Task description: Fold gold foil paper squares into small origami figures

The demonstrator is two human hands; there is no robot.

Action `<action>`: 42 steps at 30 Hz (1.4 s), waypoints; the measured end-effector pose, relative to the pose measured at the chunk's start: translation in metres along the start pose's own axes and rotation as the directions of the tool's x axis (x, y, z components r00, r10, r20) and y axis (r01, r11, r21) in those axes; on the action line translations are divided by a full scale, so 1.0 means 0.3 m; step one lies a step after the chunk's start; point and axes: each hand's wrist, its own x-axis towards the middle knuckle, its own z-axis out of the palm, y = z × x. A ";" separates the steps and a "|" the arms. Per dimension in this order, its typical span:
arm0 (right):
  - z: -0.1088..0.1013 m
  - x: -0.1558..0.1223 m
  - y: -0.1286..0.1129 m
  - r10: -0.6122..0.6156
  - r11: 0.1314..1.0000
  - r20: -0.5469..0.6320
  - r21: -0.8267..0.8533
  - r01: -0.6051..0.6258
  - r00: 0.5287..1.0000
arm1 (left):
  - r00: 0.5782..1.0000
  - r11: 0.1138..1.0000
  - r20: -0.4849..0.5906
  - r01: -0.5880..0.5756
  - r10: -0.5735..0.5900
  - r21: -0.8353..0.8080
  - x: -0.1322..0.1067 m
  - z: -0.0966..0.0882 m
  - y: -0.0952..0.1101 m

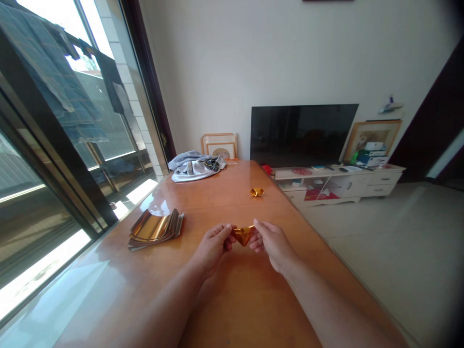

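Folded gold foil paper (243, 236) was pinched between both hands, over the middle of the wooden table (232, 285), toward the near end. Shape was a rough pointed triangle, gold side out.

Left hand (212, 249): fingers curled, gripping the foil's left corner. Right hand (273, 246): gripping the right corner between fingertips and thumb, other fingers partly spread. Both hands closed on the same piece, from opposite sides. Exact finger contact was partly hidden.

Second small folded gold piece (257, 192) lay alone on the tabletop, farther along, near the TV-side edge. Stack of gold-faced foil sheets (155, 229) sat near the window-side edge, left of the hands, top sheets curling upward.

Gray cloth bundle (195, 166) lay at the far end, window-side corner. Framed picture (220, 146) leaned against the wall behind it. Black flat-screen TV (300, 135) stood past the far end on a white TV cabinet (340, 186), with small items along its top. Glass sliding door (65, 145) ran along the left side, with clothes hanging outside.
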 end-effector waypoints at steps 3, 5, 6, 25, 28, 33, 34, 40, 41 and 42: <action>0.006 0.001 0.005 -0.006 1.000 -0.006 0.008 0.006 1.000 | 1.000 0.999 -0.007 -0.019 0.019 0.034 -0.003 0.010 -0.001; 0.010 0.001 0.010 -0.016 1.000 -0.002 0.022 0.016 1.000 | 0.999 0.997 -0.012 -0.039 0.040 0.070 -0.005 0.017 -0.002; 0.011 0.001 0.012 -0.021 0.999 0.004 0.030 0.021 1.000 | 0.999 0.995 -0.012 -0.049 0.050 0.089 -0.006 0.020 -0.002; 0.011 -0.010 -0.012 -0.023 0.998 0.017 0.053 0.022 1.000 | 0.999 0.999 -0.003 -0.039 0.040 0.023 0.004 -0.001 -0.003; 0.010 -0.008 -0.006 -0.033 0.999 0.022 0.028 0.033 0.999 | 0.999 0.999 0.000 -0.034 0.034 -0.002 0.003 -0.002 -0.003; 0.006 -0.007 -0.003 -0.037 0.999 0.025 0.031 0.036 0.999 | 0.999 0.999 -0.024 -0.026 0.025 -0.036 -0.002 0.001 0.001; 0.005 -0.008 -0.003 -0.038 0.999 0.027 0.033 0.037 0.999 | 0.999 0.999 -0.027 -0.025 0.024 -0.039 -0.003 0.002 0.002; 0.005 -0.010 -0.002 -0.035 0.999 0.028 0.036 0.034 0.999 | 0.999 0.999 -0.029 -0.026 0.025 -0.035 -0.004 0.000 0.005; 0.005 -0.010 -0.004 -0.035 0.999 0.029 0.038 0.034 0.999 | 0.999 0.999 -0.026 -0.025 0.024 -0.033 -0.005 0.000 0.006; 0.005 -0.011 -0.005 -0.035 0.999 0.031 0.042 0.033 0.999 | 1.000 0.999 -0.020 -0.025 0.024 -0.034 -0.006 0.000 0.009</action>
